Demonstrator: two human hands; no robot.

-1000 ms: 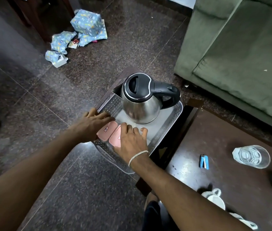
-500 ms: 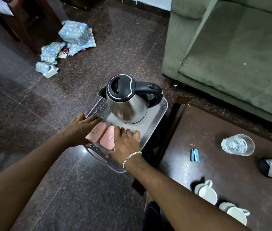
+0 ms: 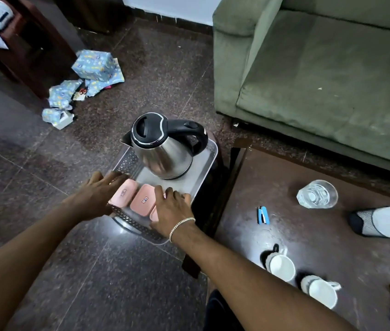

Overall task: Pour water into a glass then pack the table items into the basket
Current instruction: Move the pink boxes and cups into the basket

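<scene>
A dark stone floor (image 3: pixel 46 163) and a green sofa (image 3: pixel 320 80) surround the brown table (image 3: pixel 308 235), where the glass (image 3: pixel 317 194) stands near its far edge. Off the table's left edge, the basket (image 3: pixel 207 161) holds the kettle (image 3: pixel 165 149) and pink boxes (image 3: pixel 141 199). The left hand (image 3: pixel 96 195) and right hand (image 3: pixel 173 215) rest on the boxes, fingers spread, gripping nothing.

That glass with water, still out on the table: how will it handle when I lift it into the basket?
The glass looks clear and smooth-walled, so probably slippery and breakable if knocked. It appears to hold water, so it is likely heavier than it looks and would spill if tilted. It stands upright on the table, apart from other items, so a straight lift seems workable.
</scene>
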